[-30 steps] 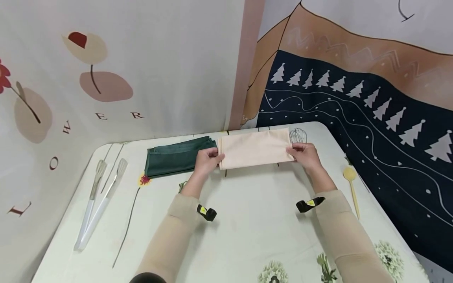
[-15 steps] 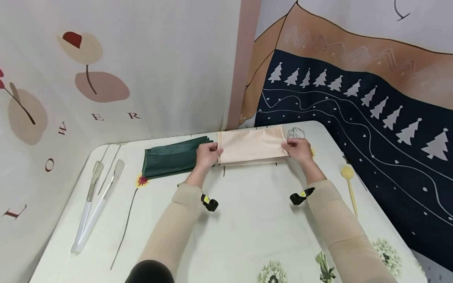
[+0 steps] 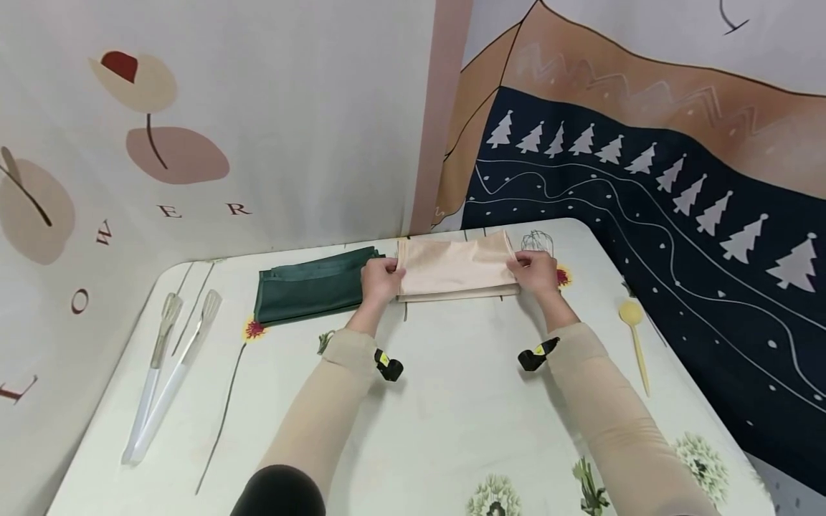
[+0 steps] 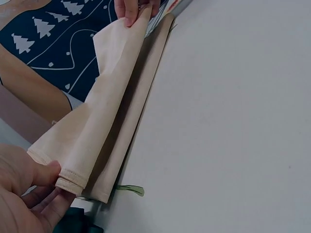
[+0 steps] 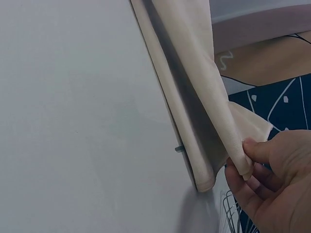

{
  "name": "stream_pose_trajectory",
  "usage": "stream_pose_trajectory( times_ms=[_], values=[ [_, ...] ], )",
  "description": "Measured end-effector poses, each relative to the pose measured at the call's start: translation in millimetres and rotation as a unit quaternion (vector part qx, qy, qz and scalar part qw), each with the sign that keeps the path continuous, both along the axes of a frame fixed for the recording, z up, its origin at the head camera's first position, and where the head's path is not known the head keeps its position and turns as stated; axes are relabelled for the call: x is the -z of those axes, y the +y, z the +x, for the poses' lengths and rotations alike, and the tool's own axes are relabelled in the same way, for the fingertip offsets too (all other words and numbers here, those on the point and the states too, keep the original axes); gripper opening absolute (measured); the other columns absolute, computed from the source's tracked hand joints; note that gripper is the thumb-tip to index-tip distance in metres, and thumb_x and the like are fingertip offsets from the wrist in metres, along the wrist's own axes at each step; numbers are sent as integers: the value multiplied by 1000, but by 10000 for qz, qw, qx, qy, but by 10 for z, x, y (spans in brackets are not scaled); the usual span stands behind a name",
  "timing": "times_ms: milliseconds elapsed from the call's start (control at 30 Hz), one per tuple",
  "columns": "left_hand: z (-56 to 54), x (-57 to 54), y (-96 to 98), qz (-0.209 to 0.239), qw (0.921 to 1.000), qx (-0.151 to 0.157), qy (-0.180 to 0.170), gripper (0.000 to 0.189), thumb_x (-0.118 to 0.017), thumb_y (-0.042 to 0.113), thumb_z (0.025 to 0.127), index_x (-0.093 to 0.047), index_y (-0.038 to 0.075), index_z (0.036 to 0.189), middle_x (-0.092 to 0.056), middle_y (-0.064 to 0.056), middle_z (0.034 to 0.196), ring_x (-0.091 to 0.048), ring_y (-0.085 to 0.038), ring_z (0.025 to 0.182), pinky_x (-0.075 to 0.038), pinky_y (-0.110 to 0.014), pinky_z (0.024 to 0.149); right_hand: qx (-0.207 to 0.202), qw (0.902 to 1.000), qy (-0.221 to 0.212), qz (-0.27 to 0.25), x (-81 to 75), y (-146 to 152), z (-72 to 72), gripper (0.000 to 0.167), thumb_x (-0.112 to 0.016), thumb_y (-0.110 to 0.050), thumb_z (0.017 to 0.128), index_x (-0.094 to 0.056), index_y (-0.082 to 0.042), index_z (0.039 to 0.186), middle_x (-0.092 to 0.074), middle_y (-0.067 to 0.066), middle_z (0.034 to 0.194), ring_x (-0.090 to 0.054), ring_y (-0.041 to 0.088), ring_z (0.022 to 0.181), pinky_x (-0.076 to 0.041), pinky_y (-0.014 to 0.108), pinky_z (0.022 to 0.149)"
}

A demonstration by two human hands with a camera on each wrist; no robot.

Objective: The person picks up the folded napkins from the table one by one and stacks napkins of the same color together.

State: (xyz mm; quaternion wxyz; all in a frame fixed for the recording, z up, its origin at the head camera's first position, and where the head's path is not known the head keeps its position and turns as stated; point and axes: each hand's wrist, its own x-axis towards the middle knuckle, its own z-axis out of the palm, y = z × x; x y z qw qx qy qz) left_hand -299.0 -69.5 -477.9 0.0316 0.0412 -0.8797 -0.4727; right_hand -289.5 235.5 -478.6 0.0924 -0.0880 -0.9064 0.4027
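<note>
A folded peach cloth [image 3: 454, 266] lies at the back of the table, its upper layers lifted between both hands. My left hand [image 3: 382, 282] pinches its left end, thumb on top and fingers beneath, as the left wrist view shows. At the right end my right hand [image 3: 535, 272] pinches the corner of the same raised layers. In the right wrist view a dark gap separates the lifted fold [image 5: 201, 73] from the lower layer. A folded dark green cloth [image 3: 310, 285] lies just left of the peach one, its right end partly behind my left hand.
White-handled tongs [image 3: 164, 387] lie spread on the left of the table. A wire whisk [image 3: 538, 242] sits behind my right hand, and a yellow spoon [image 3: 634, 337] lies near the right edge. Printed curtains [image 3: 310, 129] hang along the back and right side.
The right hand has moved left and a little nearer, and the peach cloth's upper layers now bulge above a lower layer that shows along the front. The left hand keeps its grip.
</note>
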Motion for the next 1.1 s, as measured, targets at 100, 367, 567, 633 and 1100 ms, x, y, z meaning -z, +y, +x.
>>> stream_pose_trajectory(
  times_ms=[100,367,567,633,1100],
  values=[
    [-3,-4,0,-2,10000,-5,-21,24,-70,8,95,-75,3,118,-74,-16,104,-67,-30,100,-55,-41,86,-62,9999,42,107,0,-7,3,26,-68,-15,97,-74,3,115,-73,21,101,-66,30,90,-45,20,60],
    [-3,-6,-5,-58,9999,46,-134,25,-69,7,96,-73,1,120,-73,-16,107,-67,-29,103,-55,-40,89,-107,9997,73,191,12,-31,-2,26,-67,-15,98,-73,4,116,-72,22,105,-66,34,99,-53,41,80],
    [13,-40,-33,-128,9999,13,106,26,-69,4,95,-73,1,120,-73,-16,111,-67,-30,105,-54,-42,93,-264,9985,136,457,-46,-72,15,33,-66,-12,99,-66,7,125,-69,26,112,-67,38,106,-55,48,92],
    [15,-52,-47,-69,9998,-17,174,27,-68,3,95,-72,1,122,-73,-16,113,-67,-30,106,-54,-42,93,-277,9977,208,575,-70,-85,25,36,-67,-12,98,-63,8,129,-68,27,116,-66,39,109,-54,48,95],
    [151,-44,-122,326,9985,300,315,30,-65,6,98,-68,0,128,-70,-17,120,-66,-28,113,-54,-37,97,-629,9966,519,79,-87,-108,212,43,-67,-18,99,-59,8,132,-65,28,124,-64,42,115,-53,48,98]
  ],
)
